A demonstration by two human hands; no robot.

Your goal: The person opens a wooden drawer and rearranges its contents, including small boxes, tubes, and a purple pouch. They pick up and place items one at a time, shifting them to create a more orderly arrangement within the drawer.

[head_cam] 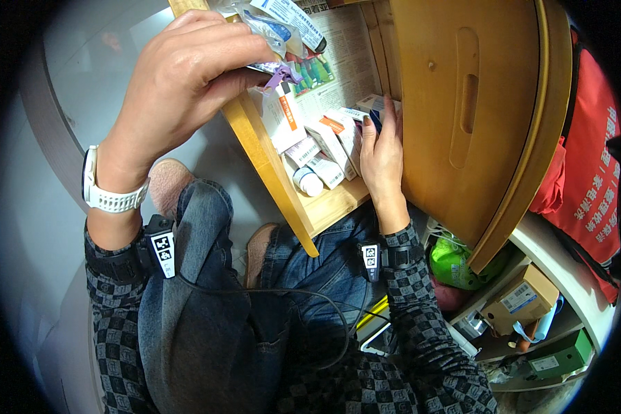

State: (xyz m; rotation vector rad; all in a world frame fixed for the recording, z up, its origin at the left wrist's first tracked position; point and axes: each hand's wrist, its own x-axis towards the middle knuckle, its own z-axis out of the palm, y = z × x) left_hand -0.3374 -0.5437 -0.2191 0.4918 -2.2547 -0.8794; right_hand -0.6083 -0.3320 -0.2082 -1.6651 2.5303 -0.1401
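Observation:
An open wooden drawer [269, 171] lined with newspaper [349, 57] lies before me. My left hand [196, 72], with a white watch on its wrist, is above the drawer's left edge, its fingers closed on a purple zip pull [281, 76] of a partly hidden pouch. My right hand [383, 150] reaches into the right side, beside several upright medicine boxes [336, 147]; its fingers touch a dark blue item, and whether they grip it cannot be told. A white bottle [308, 182] stands in the near corner. Plastic packets [284, 26] lie at the far end.
A wooden cabinet front [445, 103] rises close on the right of the drawer. Beyond it hangs a red bag [585, 171]. Lower right, a shelf holds a cardboard box [522, 300], a green box [561, 357] and a green bag [453, 261]. A cable [269, 291] crosses my lap.

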